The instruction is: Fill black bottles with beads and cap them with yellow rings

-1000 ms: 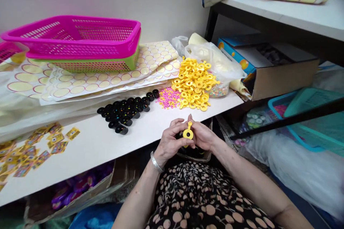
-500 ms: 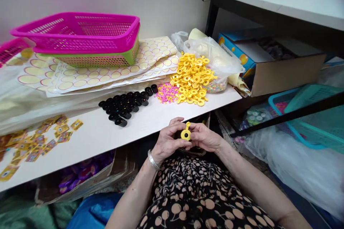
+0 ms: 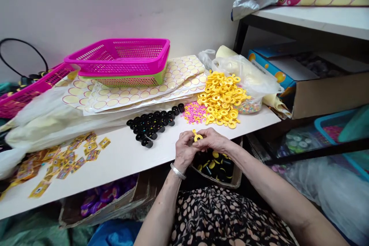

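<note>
A small yellow ring piece [image 3: 198, 138] could slip at the near edge of the worktop [image 3: 121, 163].
Fingers of the left hand [image 3: 184, 149] and right hand [image 3: 213, 140] pinch it together, some fingertips hidden; a loosened pinch could drop it into the near box [image 3: 236, 177], lost among similar pieces [image 3: 216, 166]. Farther off, a careless sweep could scatter the pink bits [image 3: 193, 113] or topple the closely set black cups [image 3: 152, 121] to their left.
</note>
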Demonstrator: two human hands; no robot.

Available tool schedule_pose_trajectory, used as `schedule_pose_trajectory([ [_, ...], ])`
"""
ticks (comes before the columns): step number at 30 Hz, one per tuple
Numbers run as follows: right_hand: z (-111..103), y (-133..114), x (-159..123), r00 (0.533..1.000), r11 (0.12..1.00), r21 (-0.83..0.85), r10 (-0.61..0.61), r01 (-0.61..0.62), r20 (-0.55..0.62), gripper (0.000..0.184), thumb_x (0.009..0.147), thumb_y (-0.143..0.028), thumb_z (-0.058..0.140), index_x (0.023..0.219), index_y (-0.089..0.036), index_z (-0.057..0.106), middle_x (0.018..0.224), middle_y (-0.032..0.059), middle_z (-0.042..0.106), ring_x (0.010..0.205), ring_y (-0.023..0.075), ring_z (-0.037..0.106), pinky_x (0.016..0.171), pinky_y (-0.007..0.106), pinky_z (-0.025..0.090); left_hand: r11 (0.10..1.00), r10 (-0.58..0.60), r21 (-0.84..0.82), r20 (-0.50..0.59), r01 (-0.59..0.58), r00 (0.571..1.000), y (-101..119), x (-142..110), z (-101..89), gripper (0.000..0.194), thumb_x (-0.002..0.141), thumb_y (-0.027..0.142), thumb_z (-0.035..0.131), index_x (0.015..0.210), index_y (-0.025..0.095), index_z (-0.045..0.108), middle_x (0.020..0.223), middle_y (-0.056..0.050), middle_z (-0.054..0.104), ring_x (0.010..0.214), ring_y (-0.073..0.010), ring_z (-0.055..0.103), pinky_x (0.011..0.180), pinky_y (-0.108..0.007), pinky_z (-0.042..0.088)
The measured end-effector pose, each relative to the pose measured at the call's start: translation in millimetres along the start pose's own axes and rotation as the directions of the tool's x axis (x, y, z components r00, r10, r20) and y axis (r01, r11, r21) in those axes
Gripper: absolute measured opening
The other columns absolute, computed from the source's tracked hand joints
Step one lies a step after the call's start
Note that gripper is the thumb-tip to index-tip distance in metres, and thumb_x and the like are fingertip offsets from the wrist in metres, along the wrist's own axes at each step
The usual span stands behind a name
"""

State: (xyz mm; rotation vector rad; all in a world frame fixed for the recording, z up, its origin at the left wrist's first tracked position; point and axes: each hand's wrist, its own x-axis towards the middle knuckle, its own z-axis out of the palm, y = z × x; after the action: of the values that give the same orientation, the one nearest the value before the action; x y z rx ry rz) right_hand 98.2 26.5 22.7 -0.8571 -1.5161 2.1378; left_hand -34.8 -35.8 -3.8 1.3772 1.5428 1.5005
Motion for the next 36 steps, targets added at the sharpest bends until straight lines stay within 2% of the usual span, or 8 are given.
schedule_pose_trajectory([
  [4,1.0,0.4,8.3,0.982,0.972,-0.219,-0.116,0.081,-0.151,0.028,0.058,-0.037,0.073,0.071,-0.013,0.065,0.059,-0.0046,0.052,0.052,0.0063,0.045,0.045,0.016,0.034,0.984,-0.162,-0.076,0.014,0.163,0.987,-1.2,4.2,-0.2,0.027,0.052,0.024,0.076,0.071,0.014,0.060,0.072,0.002,0.050,0.061,-0.0076,0.043,0.054,-0.019,0.036],
  [9,4.5,4.6,15.8,0.960,0.995,-0.103,-0.027,-0.003,-0.280,0.034,0.070,-0.046,0.060,0.078,-0.013,0.064,0.044,-0.0057,0.046,0.037,0.0055,0.039,0.035,0.015,0.027,0.918,-0.348,-0.204,-0.008,0.340,0.937,5.5,5.7,-1.7,0.039,0.049,0.024,0.079,0.082,0.012,0.061,0.052,0.008,0.042,0.047,-0.0033,0.034,0.045,-0.015,0.028],
  [15,12.7,4.3,17.0,0.946,0.995,-0.093,-0.008,-0.023,-0.325,0.032,0.068,-0.044,0.063,0.078,-0.013,0.066,0.041,-0.0056,0.047,0.035,0.0056,0.040,0.033,0.015,0.030,0.737,-0.518,-0.455,0.095,0.500,0.850,17.0,2.2,-3.8,0.043,0.062,0.038,0.072,0.091,0.009,0.061,0.054,0.002,0.056,0.043,-0.0053,0.045,0.041,-0.016,0.030],
  [18,17.4,4.6,17.4,0.930,0.997,-0.068,0.005,-0.032,-0.368,0.037,0.070,-0.050,0.060,0.074,-0.014,0.065,0.039,-0.0059,0.045,0.032,0.0056,0.037,0.031,0.016,0.028,0.740,-0.549,-0.442,0.036,0.506,0.835,17.9,2.9,2.2,0.042,0.067,0.048,0.065,0.080,0.009,0.063,0.044,0.003,0.052,0.035,-0.0047,0.040,0.037,-0.017,0.027],
  [24,22.8,5.8,16.9,0.922,0.992,-0.114,-0.002,-0.046,-0.387,0.039,0.074,-0.054,0.055,0.071,-0.015,0.060,0.037,-0.0068,0.041,0.029,0.0050,0.034,0.028,0.016,0.023,0.792,-0.560,-0.367,-0.115,0.489,0.821,13.1,2.2,12.9,0.035,0.070,0.045,0.062,0.079,0.011,0.062,0.041,0.004,0.052,0.033,-0.0066,0.043,0.034,-0.017,0.029],
  [28,21.0,5.1,15.9,0.944,0.990,-0.037,0.119,-0.137,-0.309,0.041,0.077,-0.056,0.049,0.076,-0.016,0.055,0.047,-0.0041,0.052,0.027,0.0057,0.040,0.025,0.015,0.022,0.774,-0.575,-0.373,-0.073,0.512,0.815,15.0,7.5,12.0,0.029,0.070,0.041,0.063,0.071,0.012,0.060,0.040,0.003,0.051,0.032,-0.0072,0.043,0.032,-0.017,0.028],
  [32,22.4,8.5,19.0,0.949,0.994,-0.028,0.096,-0.110,-0.299,0.039,0.078,-0.055,0.049,0.075,-0.016,0.052,0.046,-0.0037,0.054,0.028,0.0069,0.044,0.024,0.014,0.026,0.812,-0.545,-0.315,-0.104,0.492,0.832,15.8,9.5,10.1,0.028,0.072,0.040,0.061,0.065,0.013,0.057,0.042,0.004,0.050,0.033,-0.0062,0.043,0.034,-0.017,0.029],
  [36,27.5,12.0,20.2,0.943,0.997,0.023,0.083,-0.080,-0.321,0.042,0.079,-0.057,0.046,0.078,-0.016,0.049,0.045,-0.0044,0.052,0.028,0.0083,0.046,0.024,0.014,0.029,0.843,-0.474,-0.282,0.012,0.457,0.881,12.0,2.8,4.6,0.030,0.075,0.043,0.058,0.081,0.013,0.060,0.052,0.003,0.051,0.040,-0.0065,0.046,0.038,-0.018,0.033],
])
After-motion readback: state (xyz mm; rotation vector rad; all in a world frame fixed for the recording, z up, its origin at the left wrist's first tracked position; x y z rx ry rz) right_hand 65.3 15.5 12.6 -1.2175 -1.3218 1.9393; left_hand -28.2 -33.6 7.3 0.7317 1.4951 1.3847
